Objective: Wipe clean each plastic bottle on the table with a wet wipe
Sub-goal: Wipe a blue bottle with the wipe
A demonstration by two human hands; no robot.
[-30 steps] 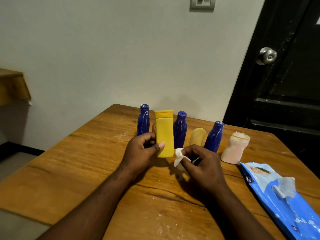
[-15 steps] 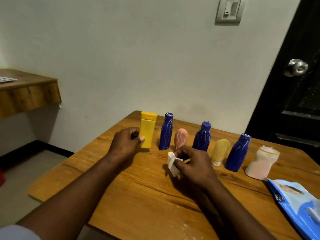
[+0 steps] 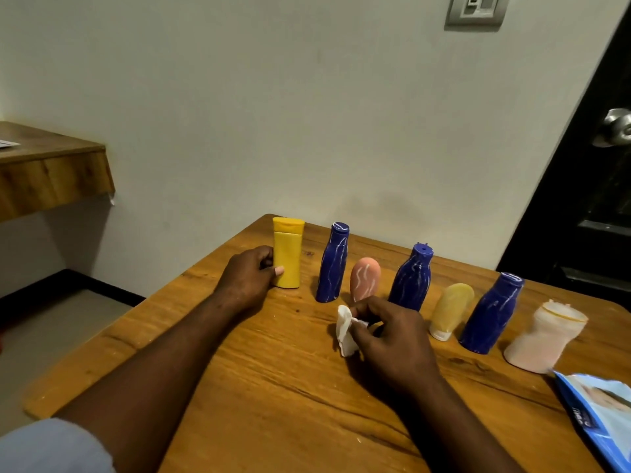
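Note:
A row of plastic bottles stands along the far side of the wooden table (image 3: 259,397). At its left end my left hand (image 3: 247,279) grips the yellow bottle (image 3: 288,252), which stands upright on the wood. To its right come a blue bottle (image 3: 333,262) with white streaks, a pink bottle (image 3: 365,279), a second blue bottle (image 3: 411,278), a pale yellow bottle (image 3: 450,310), a third blue bottle (image 3: 491,314) and a whitish pink bottle (image 3: 543,336). My right hand (image 3: 389,339) pinches a crumpled white wet wipe (image 3: 345,327) just in front of the pink bottle.
A blue wet-wipe pack (image 3: 604,414) lies at the table's right front edge. A wooden shelf (image 3: 51,165) juts from the wall at the left. A dark door with a metal knob (image 3: 616,126) stands at the right, behind the table.
My left hand carried the yellow bottle from the middle to the left end of the row and set it down. My right hand with the wipe stayed near the pink bottle.

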